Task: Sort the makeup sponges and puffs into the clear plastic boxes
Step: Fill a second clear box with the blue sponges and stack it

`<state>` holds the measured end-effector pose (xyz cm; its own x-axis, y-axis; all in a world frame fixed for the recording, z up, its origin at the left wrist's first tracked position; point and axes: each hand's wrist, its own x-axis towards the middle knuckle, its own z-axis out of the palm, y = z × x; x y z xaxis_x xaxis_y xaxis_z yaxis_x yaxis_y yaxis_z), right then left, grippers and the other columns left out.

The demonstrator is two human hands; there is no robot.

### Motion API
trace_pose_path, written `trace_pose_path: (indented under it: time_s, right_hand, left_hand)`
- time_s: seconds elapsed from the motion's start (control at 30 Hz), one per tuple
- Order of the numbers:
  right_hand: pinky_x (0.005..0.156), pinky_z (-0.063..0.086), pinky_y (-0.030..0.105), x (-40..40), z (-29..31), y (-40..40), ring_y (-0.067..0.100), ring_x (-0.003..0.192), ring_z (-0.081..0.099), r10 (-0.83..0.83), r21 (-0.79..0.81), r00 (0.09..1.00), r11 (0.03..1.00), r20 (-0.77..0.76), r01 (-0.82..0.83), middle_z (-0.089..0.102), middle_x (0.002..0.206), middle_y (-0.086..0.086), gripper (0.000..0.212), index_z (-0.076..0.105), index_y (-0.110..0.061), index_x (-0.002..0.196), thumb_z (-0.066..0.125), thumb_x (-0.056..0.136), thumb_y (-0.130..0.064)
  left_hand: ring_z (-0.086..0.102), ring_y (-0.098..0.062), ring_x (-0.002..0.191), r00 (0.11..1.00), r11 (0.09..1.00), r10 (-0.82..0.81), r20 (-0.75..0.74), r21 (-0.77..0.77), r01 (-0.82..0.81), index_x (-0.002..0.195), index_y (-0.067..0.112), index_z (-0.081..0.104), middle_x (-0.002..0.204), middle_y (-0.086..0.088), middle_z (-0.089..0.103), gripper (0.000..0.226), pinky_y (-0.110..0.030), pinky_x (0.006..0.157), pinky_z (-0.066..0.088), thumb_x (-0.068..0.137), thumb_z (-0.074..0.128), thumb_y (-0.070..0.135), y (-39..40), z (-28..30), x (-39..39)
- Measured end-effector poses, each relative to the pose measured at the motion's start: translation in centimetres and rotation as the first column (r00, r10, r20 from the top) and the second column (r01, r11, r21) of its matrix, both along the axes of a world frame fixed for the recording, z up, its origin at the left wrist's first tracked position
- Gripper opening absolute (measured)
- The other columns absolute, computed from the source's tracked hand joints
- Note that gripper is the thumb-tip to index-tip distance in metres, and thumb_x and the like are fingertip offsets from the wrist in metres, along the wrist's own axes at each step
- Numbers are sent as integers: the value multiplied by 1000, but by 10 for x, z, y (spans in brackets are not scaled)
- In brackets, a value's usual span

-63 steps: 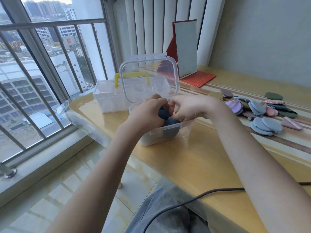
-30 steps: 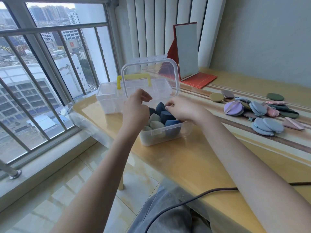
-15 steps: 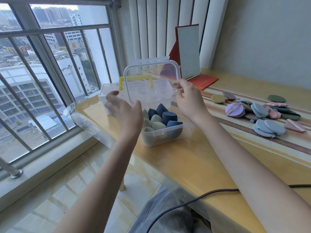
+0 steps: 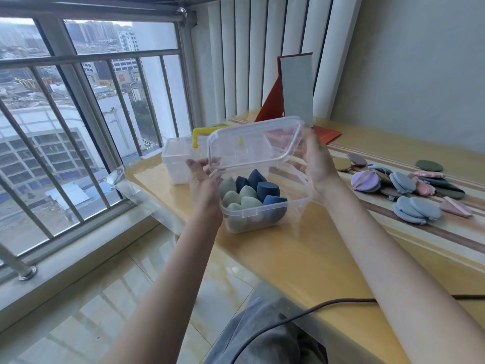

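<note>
A clear plastic box (image 4: 265, 216) near the table's left end holds several egg-shaped makeup sponges (image 4: 249, 193), sage green and dark blue. Its clear lid (image 4: 252, 143) is tilted over the box, front edge down. My left hand (image 4: 203, 185) pinches the lid's lower left corner. My right hand (image 4: 317, 164) grips the lid's right edge. A pile of flat puffs (image 4: 409, 185) in blue, lilac, pink and green lies on the table to the right.
A second clear box (image 4: 175, 164) with a yellow handle (image 4: 196, 135) stands behind, by the window railing. A red-backed mirror (image 4: 296, 93) stands at the back. A dark cable (image 4: 301, 315) crosses the table's near edge.
Both hands left the sponges in the box and took the upright lid by its sides. The lid has swung forward and down over the box.
</note>
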<state>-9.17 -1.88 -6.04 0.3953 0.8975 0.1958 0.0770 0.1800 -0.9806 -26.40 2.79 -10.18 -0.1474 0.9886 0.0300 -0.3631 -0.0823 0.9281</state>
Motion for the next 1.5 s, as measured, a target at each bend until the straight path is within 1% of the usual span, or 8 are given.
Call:
trace_pose_path:
  time_s: [0.13, 0.23, 0.37, 0.5, 0.7, 0.83, 1.03, 1.5]
  right_hand:
    - [84, 41, 37, 13, -5, -16, 16, 112, 55, 35, -69, 996, 997, -87, -41, 69, 113, -5, 58, 76, -18, 72, 30, 93, -46]
    - [84, 48, 26, 15, -20, -26, 18, 116, 57, 96, -115, 993, 990, 69, -88, 67, 113, -7, 27, 76, -23, 80, 53, 94, -23]
    - [95, 40, 23, 13, -35, -37, 6, 128, 46, 133, -36, 971, 991, 201, -129, 57, 129, -14, 29, 64, -37, 110, 58, 95, -13]
    - [97, 34, 25, 1, -33, -43, 5, 125, 43, 22, -46, 946, 999, 324, -7, 56, 115, -26, 23, 65, -32, 106, 52, 98, -14]
    - [100, 29, 23, -15, -41, -56, 9, 137, 32, -23, -48, 970, 998, 240, 36, 41, 146, -7, 16, 69, -25, 103, 56, 95, -19]
    - [89, 41, 20, -14, -45, -73, 12, 129, 43, -24, -61, 954, 997, 298, 44, 50, 137, -6, 41, 64, -25, 115, 75, 79, -40]
    - [104, 36, 29, 22, -49, -104, 6, 128, 38, -27, -85, 889, 994, 457, 74, 45, 138, -11, 76, 54, -33, 129, 81, 59, -47]
    - [116, 26, 33, 26, -57, -94, 12, 143, 26, -155, -18, 864, 982, 478, 186, 33, 154, 0, 56, 57, -43, 119, 82, 68, -45]
  left_hand:
    - [58, -22, 88, 976, 988, -119, 184, -77, 135, 60, 21, 63, 84, -3, 63, 61, -35, 87, 46, 101, 25, 46, -1, -3, -3]
    - [55, -26, 96, 942, 961, -249, 227, -62, 269, 43, 20, 57, 84, -4, 61, 60, -43, 97, 43, 97, 40, 41, -2, -6, -6]
    - [58, -24, 81, 876, 882, -468, 118, 6, 471, 72, 18, 54, 81, -2, 58, 15, -31, 68, 48, 83, 62, 22, -9, -8, -18]
    - [63, -24, 84, 815, 814, -572, -91, 60, 578, 106, 22, 54, 99, -9, 62, 37, -27, 58, 51, 76, 71, 8, -22, -13, -29]
    - [56, -24, 94, 913, 912, -389, -122, 88, 401, 86, 22, 71, 95, -5, 62, 6, -40, 82, 45, 82, 67, 22, -32, -13, -24]
    - [53, -21, 114, 914, 912, -389, -117, 92, 400, 90, 24, 67, 109, 3, 61, 27, -43, 97, 45, 84, 59, 49, -40, -16, -17]
    - [55, -12, 105, 643, 640, -637, -425, 173, 748, 119, 24, 43, 125, -5, 45, 77, -19, 78, 50, 53, 79, 39, -43, -16, 0]
    - [54, -14, 118, 653, 693, -508, -561, 184, 697, 141, 23, 28, 128, 4, 47, 113, -33, 97, 49, 48, 89, 37, -35, -22, 9]
